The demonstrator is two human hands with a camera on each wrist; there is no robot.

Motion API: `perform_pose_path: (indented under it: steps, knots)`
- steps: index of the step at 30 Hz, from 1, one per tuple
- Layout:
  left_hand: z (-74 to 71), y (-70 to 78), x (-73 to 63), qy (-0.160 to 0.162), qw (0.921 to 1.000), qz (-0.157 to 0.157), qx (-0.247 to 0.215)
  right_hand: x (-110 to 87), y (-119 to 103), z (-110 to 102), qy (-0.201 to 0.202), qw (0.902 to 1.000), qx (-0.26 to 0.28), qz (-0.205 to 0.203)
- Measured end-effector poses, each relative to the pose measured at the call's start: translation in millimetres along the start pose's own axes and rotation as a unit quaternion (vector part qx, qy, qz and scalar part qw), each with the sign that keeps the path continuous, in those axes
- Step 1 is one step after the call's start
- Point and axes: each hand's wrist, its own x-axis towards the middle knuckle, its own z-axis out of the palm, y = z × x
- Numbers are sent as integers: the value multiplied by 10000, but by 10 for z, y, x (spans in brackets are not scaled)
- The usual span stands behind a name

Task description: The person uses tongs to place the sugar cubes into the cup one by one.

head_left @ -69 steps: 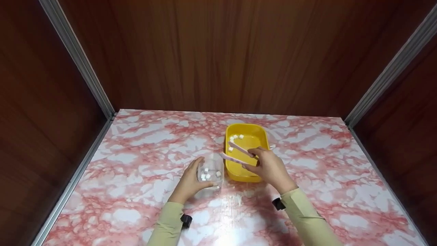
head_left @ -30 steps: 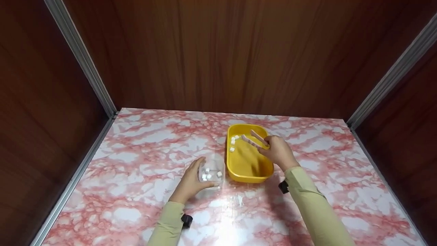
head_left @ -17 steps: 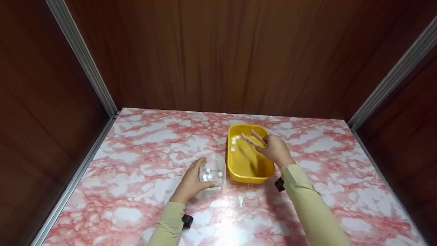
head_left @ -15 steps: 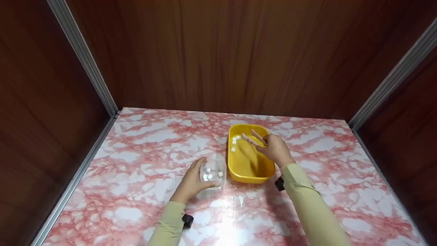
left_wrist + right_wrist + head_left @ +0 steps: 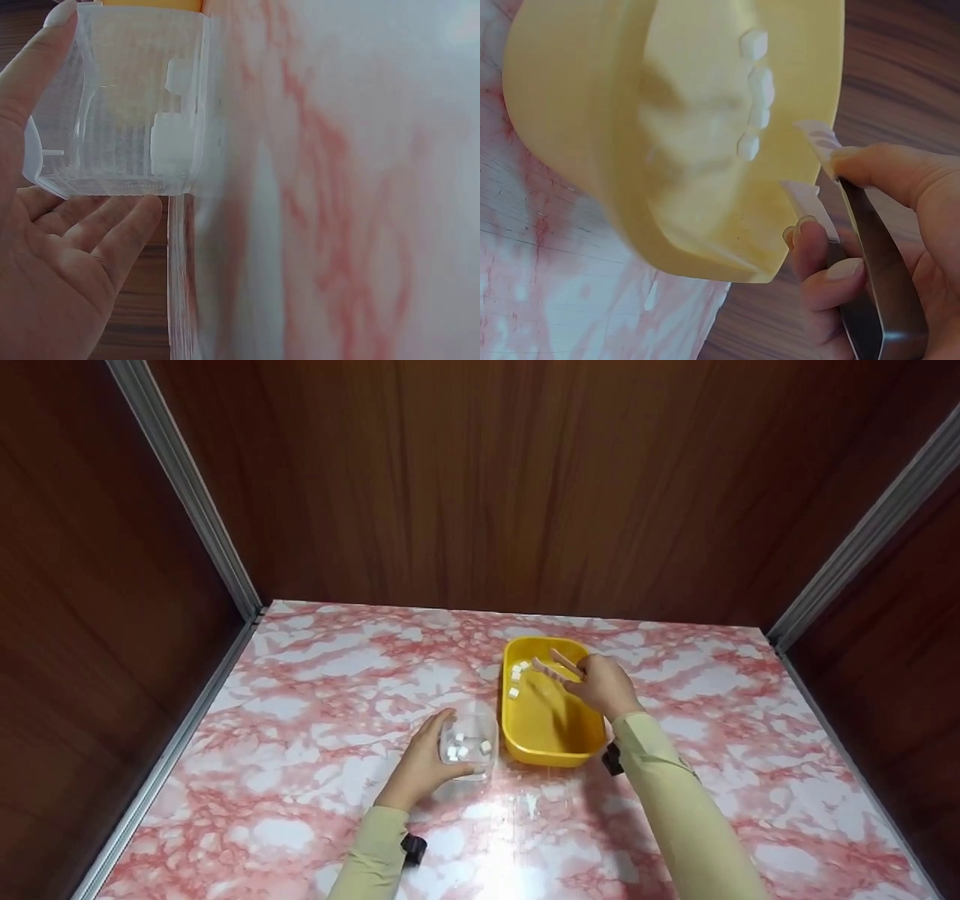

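My left hand [image 5: 424, 761] grips a clear plastic container [image 5: 471, 727] standing on the table, thumb on the near side and fingers on the far side. Several small white cubes [image 5: 486, 746] lie in its bottom. To its right is a yellow tub [image 5: 551, 742], where several more white cubes [image 5: 754, 45] lie along the left wall. Over the tub's back right part, my right hand [image 5: 606, 686] holds metal tongs [image 5: 874, 247] with pale pink tips. The tips stand apart with nothing between them, as the right wrist view shows.
The table [image 5: 315, 720] has a red and white marbled top. Brown wood-look panels [image 5: 480, 487] rise at the back and both sides, with metal rails [image 5: 191, 495] in the corners. A black camera mount [image 5: 413, 849] sits on the left wrist.
Since the oldest frame, my right hand has carried the tongs from between the two containers to the tub's back right. Over the last second both hands have stayed nearly still.
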Motion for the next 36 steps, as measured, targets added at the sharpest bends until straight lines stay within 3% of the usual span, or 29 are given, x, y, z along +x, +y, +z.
perform_pose_path:
  steps: [18, 28, 36]
  knots:
    - [12, 17, 11, -66, 9999, 34, -111, 86, -8, 28, -348, 9981, -413, 291]
    - [37, 14, 11, -95, 9999, -36, -63, 92, 14, 23, -526, 9968, -298, 524]
    - [-4, 11, 0, -85, 9998, -157, -61, 127, -20, 88, -409, 9981, -398, 225]
